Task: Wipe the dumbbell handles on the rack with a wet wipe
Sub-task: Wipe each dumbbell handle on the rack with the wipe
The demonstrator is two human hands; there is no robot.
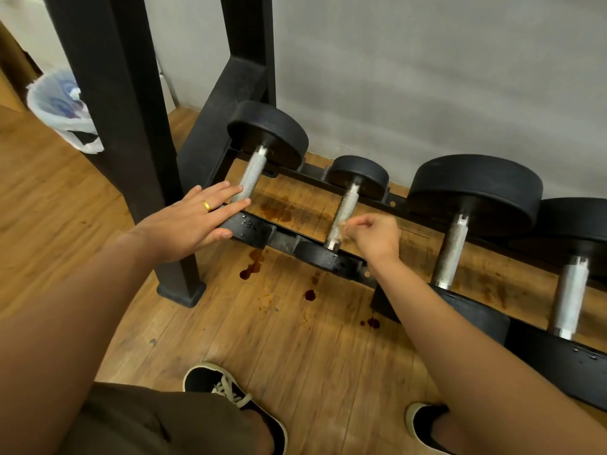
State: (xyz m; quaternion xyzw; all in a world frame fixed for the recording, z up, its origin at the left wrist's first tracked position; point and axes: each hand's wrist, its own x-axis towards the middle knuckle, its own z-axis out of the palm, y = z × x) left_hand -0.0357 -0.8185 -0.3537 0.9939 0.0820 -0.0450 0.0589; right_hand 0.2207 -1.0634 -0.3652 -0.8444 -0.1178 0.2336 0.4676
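Centre left, left hand with straight fingers together on leftmost dumbbell, mid-frame, right hand pinching a blurred, mostly hidden wipe against second dumbbell's handle

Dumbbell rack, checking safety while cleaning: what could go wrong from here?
Dark wet drips on the floor near the left shoe could cause a slip. The wipe pinched by the right hand looks small and soiled; it may smear the handle. The left hand rests on the leftmost dumbbell, which might roll.

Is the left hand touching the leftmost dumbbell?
Touching. The head view shows the left hand flat on the leftmost dumbbell, fingers across its handle's near end.
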